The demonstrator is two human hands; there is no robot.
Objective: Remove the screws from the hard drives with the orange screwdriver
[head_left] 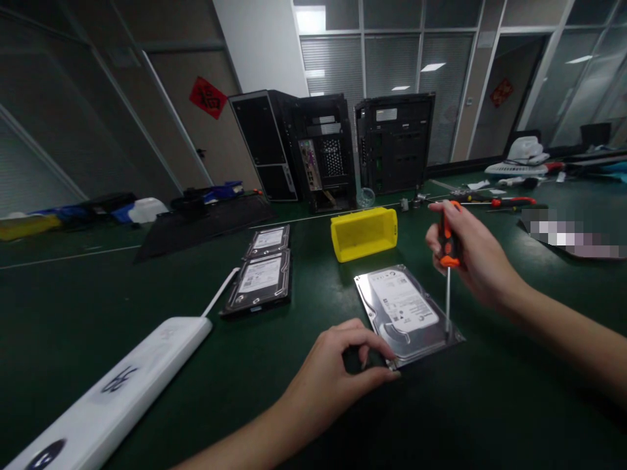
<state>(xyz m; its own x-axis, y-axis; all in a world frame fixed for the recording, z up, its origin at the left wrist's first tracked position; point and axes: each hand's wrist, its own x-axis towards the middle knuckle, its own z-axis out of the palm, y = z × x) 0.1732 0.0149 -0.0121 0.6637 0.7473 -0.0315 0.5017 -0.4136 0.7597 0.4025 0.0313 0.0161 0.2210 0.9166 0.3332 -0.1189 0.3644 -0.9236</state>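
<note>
A silver hard drive [404, 303] with a white label lies flat on the green table in front of me. My right hand [470, 251] grips an orange and black screwdriver [449, 245], held upright. Its tip meets the drive near the right front corner. My left hand [347, 365] pinches the drive's near left corner between thumb and fingers; whether a small part is also between them I cannot tell. Just behind the drive sits a yellow plastic bin [365, 236], its open side facing me.
Two more hard drives [259, 277] lie to the left. A long white device [117, 391] marked 39 fills the near left. Computer cases [267, 147] stand at the back. Pliers and other hand tools [509, 202] lie at the back right, and a black mat [206, 225] at the back left.
</note>
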